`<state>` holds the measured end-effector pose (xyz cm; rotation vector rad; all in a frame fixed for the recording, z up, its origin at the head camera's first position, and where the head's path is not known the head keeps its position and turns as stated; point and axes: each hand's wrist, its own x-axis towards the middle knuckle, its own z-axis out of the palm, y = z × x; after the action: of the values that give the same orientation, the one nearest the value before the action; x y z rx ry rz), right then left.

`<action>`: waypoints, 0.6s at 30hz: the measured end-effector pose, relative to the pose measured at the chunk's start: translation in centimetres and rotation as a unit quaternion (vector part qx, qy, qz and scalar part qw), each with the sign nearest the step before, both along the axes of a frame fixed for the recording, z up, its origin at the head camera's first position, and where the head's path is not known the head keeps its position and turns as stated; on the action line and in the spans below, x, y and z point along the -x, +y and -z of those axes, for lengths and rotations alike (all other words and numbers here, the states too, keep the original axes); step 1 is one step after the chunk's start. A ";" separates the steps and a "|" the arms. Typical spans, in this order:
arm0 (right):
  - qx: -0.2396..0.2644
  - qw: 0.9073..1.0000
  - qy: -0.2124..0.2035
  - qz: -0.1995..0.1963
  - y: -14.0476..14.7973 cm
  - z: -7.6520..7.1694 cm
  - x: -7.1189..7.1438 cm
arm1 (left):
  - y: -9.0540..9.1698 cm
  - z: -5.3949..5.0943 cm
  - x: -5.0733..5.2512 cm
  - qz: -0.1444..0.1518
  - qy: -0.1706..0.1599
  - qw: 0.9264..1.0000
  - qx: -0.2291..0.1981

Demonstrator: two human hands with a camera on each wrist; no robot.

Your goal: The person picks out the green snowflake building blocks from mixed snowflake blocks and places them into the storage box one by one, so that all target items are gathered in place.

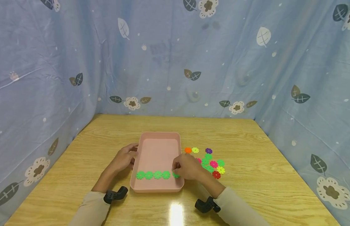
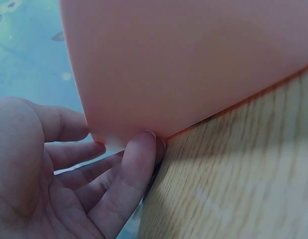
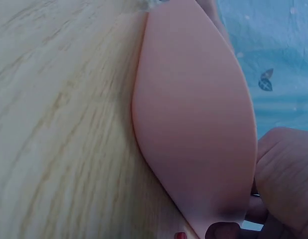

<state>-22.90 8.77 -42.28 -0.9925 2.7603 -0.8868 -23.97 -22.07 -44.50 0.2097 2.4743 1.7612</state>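
Note:
A shallow pink tray lies on the table with a row of green flower-shaped discs along its near end. My left hand is at the tray's left side; in the left wrist view its thumb and fingertips touch the outer wall, fingers loosely bent. My right hand reaches over the right wall, fingers bent down, and pinches a green flower-shaped disc at the right end of the row. The fingers partly cover this disc. In the right wrist view, the tray wall hides most of the fingertips.
Right of the tray lies a loose group of flower-shaped discs, among them an orange one, a purple one, a pink one and a red one. A blue patterned curtain surrounds the wooden table.

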 end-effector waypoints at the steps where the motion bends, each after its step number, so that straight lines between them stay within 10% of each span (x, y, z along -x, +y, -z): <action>1: -0.002 1.000 0.001 0.002 0.0 0.1 0.0 | 0.0 0.0 0.0 -0.001 -0.001 1.000 0.000; 18: -0.010 1.000 0.011 0.017 -0.4 0.5 0.0 | -0.1 0.0 0.0 0.006 0.002 1.000 -0.002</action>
<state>-22.90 8.34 -42.83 -0.9608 2.8074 -0.8563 -23.92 -22.12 -44.46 0.2298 2.4672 1.7628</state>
